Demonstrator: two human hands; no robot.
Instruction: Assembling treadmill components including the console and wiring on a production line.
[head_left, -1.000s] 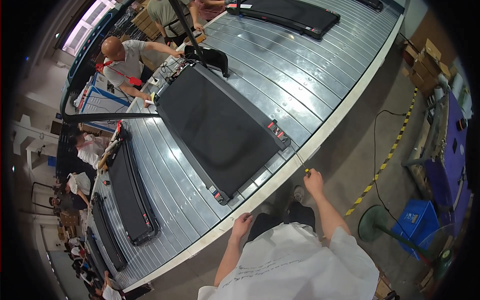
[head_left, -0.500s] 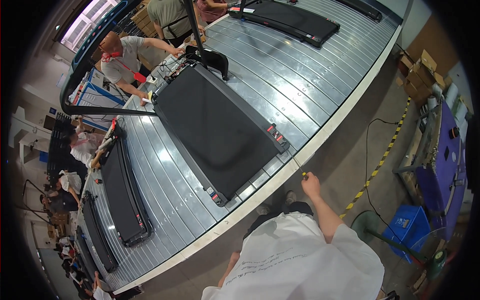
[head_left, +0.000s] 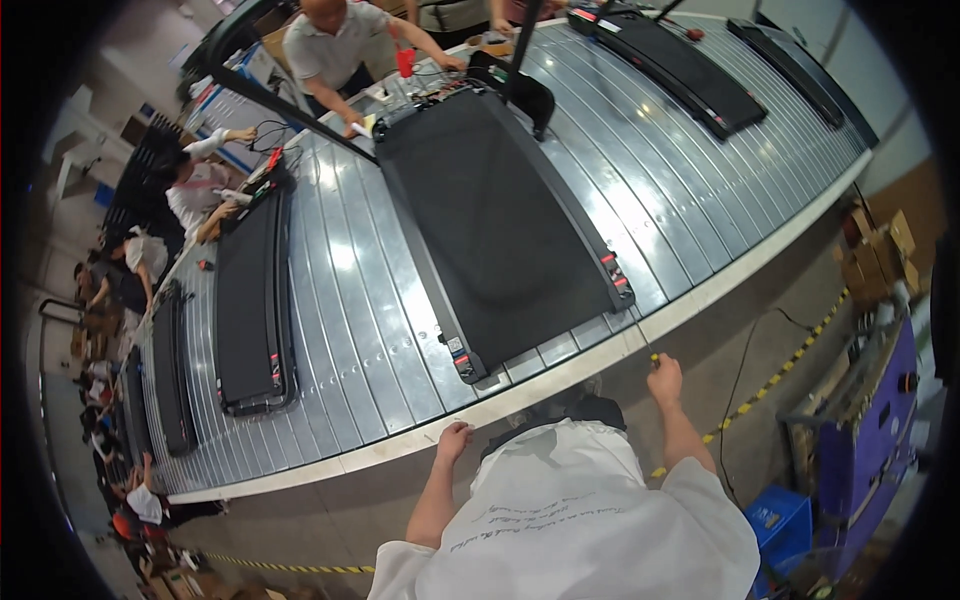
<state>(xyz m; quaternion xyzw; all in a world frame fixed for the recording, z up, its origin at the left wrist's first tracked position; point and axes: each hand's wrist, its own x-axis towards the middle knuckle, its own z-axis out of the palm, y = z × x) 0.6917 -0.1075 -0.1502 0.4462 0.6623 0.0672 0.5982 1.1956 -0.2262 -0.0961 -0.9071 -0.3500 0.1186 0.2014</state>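
Note:
A treadmill base (head_left: 500, 215) with a black belt lies on the slatted metal worktable, its near end towards me. My right hand (head_left: 664, 380) is closed on a screwdriver (head_left: 655, 358) with a yellow and black handle, just off the table edge. Its thin shaft points up towards the treadmill's near right corner; whether the tip touches anything is too small to tell. My left hand (head_left: 455, 440) is closed beside the pale table edge, left of the treadmill's near left corner. Any object in its fingers is too small to name.
More treadmill bases lie left (head_left: 250, 300) and far right (head_left: 680, 70) on the metal worktable (head_left: 370, 330). A person (head_left: 340, 50) works across from me at the treadmill's far end. Behind my right side are a purple panel (head_left: 870, 450), blue bin (head_left: 780, 525) and floor cable.
My view has turned, so the treadmill sits further right. My left hand has come up to the table edge. The screwdriver, still in my right hand, has drawn back from the treadmill's corner.

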